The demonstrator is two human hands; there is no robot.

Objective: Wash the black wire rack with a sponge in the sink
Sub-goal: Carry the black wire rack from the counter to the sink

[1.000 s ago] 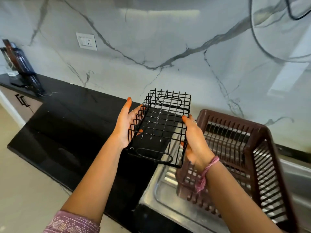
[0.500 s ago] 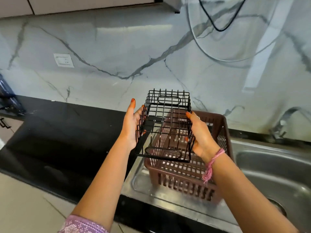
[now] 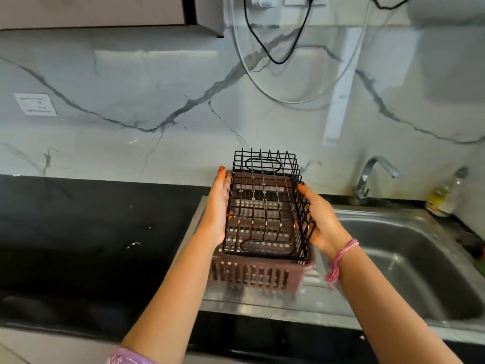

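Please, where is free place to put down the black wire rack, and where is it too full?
Free: the sink basin, right of the brown basket and below the tap; also the black counter left of the drainboard. Crowded: the drainboard holds the basket, and a bottle fills the back right corner.

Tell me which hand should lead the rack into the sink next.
Right, probably. The right hand grips the black wire rack on the side facing the sink basin; the left hand holds the far side, above the brown plastic basket.

Black countertop (image 3: 86,232) carries a steel sink (image 3: 409,261) — brown slotted basket (image 3: 252,277) on its drainboard.
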